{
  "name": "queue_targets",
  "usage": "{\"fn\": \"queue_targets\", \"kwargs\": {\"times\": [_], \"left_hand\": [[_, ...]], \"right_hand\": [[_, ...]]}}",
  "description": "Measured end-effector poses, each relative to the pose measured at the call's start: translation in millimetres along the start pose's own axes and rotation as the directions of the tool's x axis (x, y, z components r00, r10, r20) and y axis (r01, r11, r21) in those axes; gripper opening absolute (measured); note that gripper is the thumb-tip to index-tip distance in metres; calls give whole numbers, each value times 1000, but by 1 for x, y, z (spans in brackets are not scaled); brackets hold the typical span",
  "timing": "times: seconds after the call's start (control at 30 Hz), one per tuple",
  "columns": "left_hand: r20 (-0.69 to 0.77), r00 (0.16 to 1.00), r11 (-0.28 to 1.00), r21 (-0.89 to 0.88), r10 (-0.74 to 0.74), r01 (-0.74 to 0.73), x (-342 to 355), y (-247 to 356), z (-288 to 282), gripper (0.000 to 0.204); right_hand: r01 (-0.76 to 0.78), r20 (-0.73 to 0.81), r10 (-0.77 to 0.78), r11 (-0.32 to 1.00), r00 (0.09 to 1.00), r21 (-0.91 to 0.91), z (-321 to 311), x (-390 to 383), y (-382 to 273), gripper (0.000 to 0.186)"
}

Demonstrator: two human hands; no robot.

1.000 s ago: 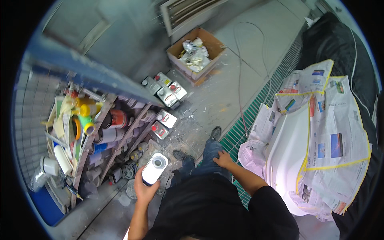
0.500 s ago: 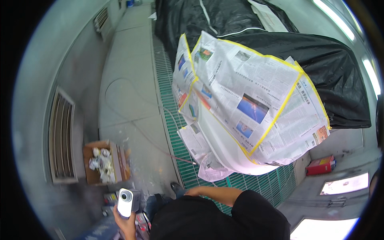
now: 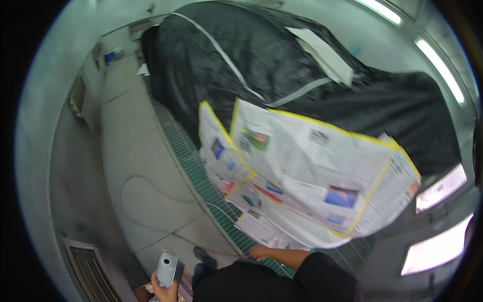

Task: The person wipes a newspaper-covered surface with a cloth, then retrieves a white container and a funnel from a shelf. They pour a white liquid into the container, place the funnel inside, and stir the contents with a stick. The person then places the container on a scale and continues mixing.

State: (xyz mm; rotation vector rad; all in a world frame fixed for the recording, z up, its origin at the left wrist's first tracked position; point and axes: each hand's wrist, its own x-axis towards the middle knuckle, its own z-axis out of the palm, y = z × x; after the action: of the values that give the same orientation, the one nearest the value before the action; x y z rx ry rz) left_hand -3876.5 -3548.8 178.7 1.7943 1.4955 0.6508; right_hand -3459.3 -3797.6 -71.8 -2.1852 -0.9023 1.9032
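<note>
At the lower left, my left hand is closed around a small box-shaped device with a pale face, a round lens-like part and a grey side. My right hand is in front of my body, below the papered panel; its fingers are blurred, and whether it holds anything does not show. A thin hose loops over the floor and runs toward that hand. Ahead, a white curved panel shows beneath newspaper sheets edged with yellow masking tape.
A black cover drapes a large vehicle-like shape behind the newspaper. Green floor grating runs beside grey floor plates. A wall with a louvred vent stands at the left. A blue container is far left.
My view has tilted up and turned, so the panel sits lower and more of the black cover shows. My right hand has moved forward from my body. The left hand still holds the device.
</note>
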Motion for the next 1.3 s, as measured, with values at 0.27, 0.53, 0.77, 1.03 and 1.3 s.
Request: {"fn": "queue_targets", "kwargs": {"times": [0.27, 0.53, 0.77, 1.03, 1.3], "left_hand": [[11, 987, 985, 56, 162, -163, 318, 101, -33, 72], [36, 995, 995, 26, 91, -92, 618, 168, -4, 74], [-90, 996, 1000, -7, -9, 8, 838, 212, -29, 71], [-185, 981, 988, -149, -59, 31, 1155, 175, -19, 73], [-21, 992, 989, -74, 128, -129, 1502, 224, -63, 71]], "right_hand": [[-34, 15, 37, 985, 999, -168, -99, 110, -104, 21], [-437, 76, 436, 845, 897, 309, -244, 289, -231, 25], [94, -312, 36, 915, 950, 391, -519, 413, -568, 18], [244, -494, -31, 895, 869, 373, -706, 550, -843, 24], [-120, -172, 71, 947, 982, -297, -766, 647, -905, 17]]}}
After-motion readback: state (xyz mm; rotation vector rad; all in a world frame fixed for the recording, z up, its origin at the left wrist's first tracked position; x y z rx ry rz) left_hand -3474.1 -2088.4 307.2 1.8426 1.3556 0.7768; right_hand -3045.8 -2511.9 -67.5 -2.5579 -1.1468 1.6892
